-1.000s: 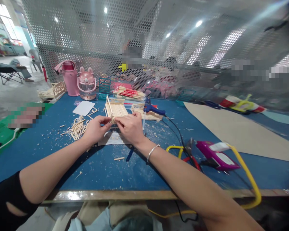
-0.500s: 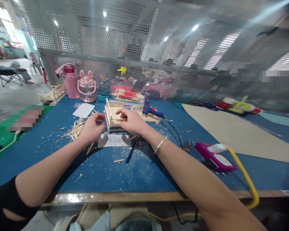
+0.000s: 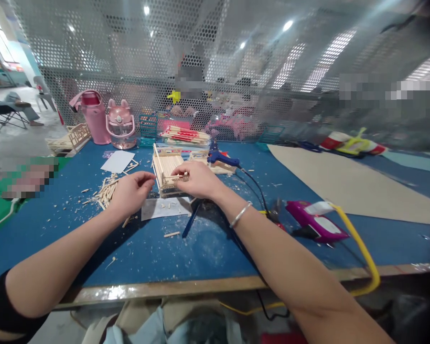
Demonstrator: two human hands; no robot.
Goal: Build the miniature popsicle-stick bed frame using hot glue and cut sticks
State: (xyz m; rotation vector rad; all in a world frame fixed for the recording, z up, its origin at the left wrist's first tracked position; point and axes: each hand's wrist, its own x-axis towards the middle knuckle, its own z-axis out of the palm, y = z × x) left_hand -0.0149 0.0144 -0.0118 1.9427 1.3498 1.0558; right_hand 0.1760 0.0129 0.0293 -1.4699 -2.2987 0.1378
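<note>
A small model built of thin wooden sticks [image 3: 170,162], with a slatted floor, low railings and an upright post, stands on the blue table. My right hand [image 3: 197,179] is at its front right, fingers curled in a pinch around a short wooden stick [image 3: 169,177] by the front railing. Just left of the model, my left hand [image 3: 131,193] has thumb and forefinger drawn near each other; whatever is between them is too small to make out. Beside that hand lies a pile of loose wooden sticks [image 3: 107,188]. A paper strip [image 3: 157,210] with scraps on it lies in front of the model.
A blue glue gun [image 3: 220,157] rests behind my right hand, its cord running right. Nearby are a blue tool [image 3: 191,222], a purple device [image 3: 317,222] with a yellow cable, bundled sticks [image 3: 186,136], a pink flask [image 3: 95,119] and a clear jug [image 3: 121,129]. Perforated metal stands behind.
The view has shifted slightly, so the table appears further left. My left thumb and forefinger have come nearer each other. My right hand stays at the front of the model.
</note>
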